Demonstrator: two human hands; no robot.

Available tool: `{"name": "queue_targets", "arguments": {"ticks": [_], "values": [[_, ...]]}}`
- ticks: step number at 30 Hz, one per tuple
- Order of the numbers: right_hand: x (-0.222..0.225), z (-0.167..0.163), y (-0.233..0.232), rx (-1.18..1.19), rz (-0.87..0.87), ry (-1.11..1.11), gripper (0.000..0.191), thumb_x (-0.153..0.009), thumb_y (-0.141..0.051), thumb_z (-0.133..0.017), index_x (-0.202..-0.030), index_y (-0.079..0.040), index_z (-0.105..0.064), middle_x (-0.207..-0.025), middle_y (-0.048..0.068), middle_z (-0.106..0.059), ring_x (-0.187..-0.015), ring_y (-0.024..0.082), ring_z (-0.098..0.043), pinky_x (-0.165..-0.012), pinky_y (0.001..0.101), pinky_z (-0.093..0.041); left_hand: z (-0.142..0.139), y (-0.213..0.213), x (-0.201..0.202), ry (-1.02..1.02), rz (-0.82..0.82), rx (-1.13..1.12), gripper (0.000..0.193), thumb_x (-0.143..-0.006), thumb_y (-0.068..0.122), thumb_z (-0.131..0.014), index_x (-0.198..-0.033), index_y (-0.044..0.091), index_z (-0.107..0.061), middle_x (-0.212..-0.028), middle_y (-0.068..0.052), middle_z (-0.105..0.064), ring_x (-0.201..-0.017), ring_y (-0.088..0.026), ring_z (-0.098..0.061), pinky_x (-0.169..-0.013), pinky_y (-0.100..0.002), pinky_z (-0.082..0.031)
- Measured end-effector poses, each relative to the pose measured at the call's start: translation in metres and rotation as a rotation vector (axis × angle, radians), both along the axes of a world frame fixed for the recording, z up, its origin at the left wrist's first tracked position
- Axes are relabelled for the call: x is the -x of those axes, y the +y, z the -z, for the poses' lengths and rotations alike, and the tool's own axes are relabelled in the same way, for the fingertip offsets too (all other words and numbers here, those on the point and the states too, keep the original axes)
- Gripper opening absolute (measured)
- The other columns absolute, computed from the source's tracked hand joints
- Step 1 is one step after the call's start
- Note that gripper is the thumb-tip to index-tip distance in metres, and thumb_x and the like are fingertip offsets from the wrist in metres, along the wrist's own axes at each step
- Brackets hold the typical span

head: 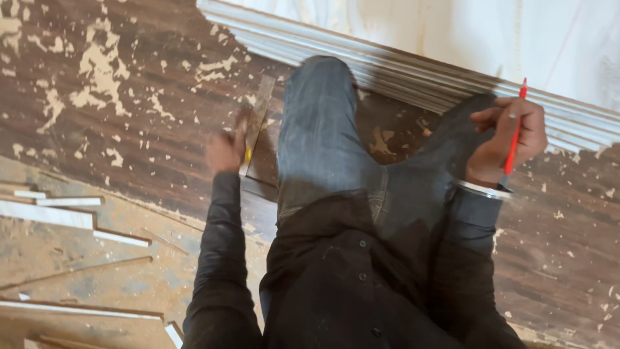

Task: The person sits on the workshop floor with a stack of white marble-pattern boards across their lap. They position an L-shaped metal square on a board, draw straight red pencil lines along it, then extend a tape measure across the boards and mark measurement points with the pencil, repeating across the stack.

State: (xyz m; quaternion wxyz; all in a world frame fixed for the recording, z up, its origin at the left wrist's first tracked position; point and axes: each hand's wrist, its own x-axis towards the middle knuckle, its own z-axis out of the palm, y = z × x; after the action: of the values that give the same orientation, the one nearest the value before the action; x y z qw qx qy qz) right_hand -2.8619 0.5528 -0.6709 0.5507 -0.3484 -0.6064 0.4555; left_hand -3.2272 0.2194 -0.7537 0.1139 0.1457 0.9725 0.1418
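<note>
While the person kneels on the worn plank floor [129,116], the left hand [226,150] is closed around a flat metal tool [258,119], perhaps a square or scraper; blur hides which. The tool lies along the floor just left of the knee [320,116], its far end pointing toward the white baseboard [400,68], as if laid there to line up with a board edge. The right hand [510,132] is curled around a red pencil [515,139], thumb and fingers pinching it upright. That hand rests against the other leg near the baseboard, which keeps the tip off the floor. A metal bangle [481,189] sits at that wrist above a dark sleeve. Pale wood offcuts [48,213] lie scattered on bare subfloor to the left, well apart from both hands.
</note>
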Motion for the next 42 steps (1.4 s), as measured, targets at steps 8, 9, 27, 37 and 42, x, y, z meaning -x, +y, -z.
{"name": "queue_targets", "arguments": {"ticks": [8,9,27,37,42], "values": [[0.004,-0.003,-0.001,0.048,-0.089,-0.086,0.031,-0.123,-0.020,-0.055,-0.104,0.003,-0.063,-0.079,0.015,-0.067,-0.067,0.019,-0.067,-0.059,0.0261,-0.047,0.025,-0.103,-0.062,-0.203,-0.256,0.439,0.072,-0.084,0.067,-0.065,-0.122,0.006,-0.069,-0.122,-0.023,-0.069,-0.111,-0.041,-0.067,-0.092,-0.050,-0.053],[0.005,-0.004,-0.002,0.043,-0.094,-0.102,0.033,-0.124,-0.022,-0.056,-0.104,0.003,-0.063,-0.078,0.014,-0.067,-0.067,0.018,-0.066,-0.059,0.0259,-0.047,0.024,-0.110,-0.068,-0.114,-0.296,0.472,0.079,-0.082,0.065,-0.067,-0.129,0.002,-0.064,-0.125,-0.024,-0.066,-0.111,-0.039,-0.066,-0.092,-0.049,-0.053],[0.021,-0.029,-0.013,0.194,-0.068,-0.178,0.032,-0.116,-0.026,-0.053,-0.109,0.001,-0.068,-0.080,0.007,-0.070,-0.069,0.009,-0.061,-0.065,0.0220,-0.046,0.059,-0.016,-0.124,-0.100,-0.278,0.275,0.092,-0.083,0.069,-0.068,-0.115,-0.016,-0.056,-0.097,-0.023,-0.069,-0.081,-0.035,-0.069,-0.073,-0.047,-0.058],[0.017,-0.032,-0.011,0.215,-0.055,-0.127,0.031,-0.116,-0.023,-0.052,-0.106,0.001,-0.068,-0.077,0.007,-0.070,-0.065,0.008,-0.057,-0.063,0.0230,-0.045,0.027,-0.106,-0.073,-0.905,-1.015,-1.325,0.033,-0.088,0.010,-0.055,-0.118,0.001,-0.064,-0.103,-0.013,-0.068,-0.086,-0.018,-0.064,-0.075,-0.027,-0.056],[0.014,-0.033,-0.010,0.211,-0.076,-0.157,0.031,-0.116,-0.024,-0.053,-0.107,0.002,-0.069,-0.078,0.008,-0.069,-0.067,0.008,-0.057,-0.065,0.0229,-0.045,-0.026,-0.182,-0.041,-0.424,-0.493,-1.241,0.021,-0.100,0.006,-0.059,-0.119,-0.003,-0.061,-0.109,-0.008,-0.066,-0.092,-0.014,-0.064,-0.080,-0.025,-0.054]]}}
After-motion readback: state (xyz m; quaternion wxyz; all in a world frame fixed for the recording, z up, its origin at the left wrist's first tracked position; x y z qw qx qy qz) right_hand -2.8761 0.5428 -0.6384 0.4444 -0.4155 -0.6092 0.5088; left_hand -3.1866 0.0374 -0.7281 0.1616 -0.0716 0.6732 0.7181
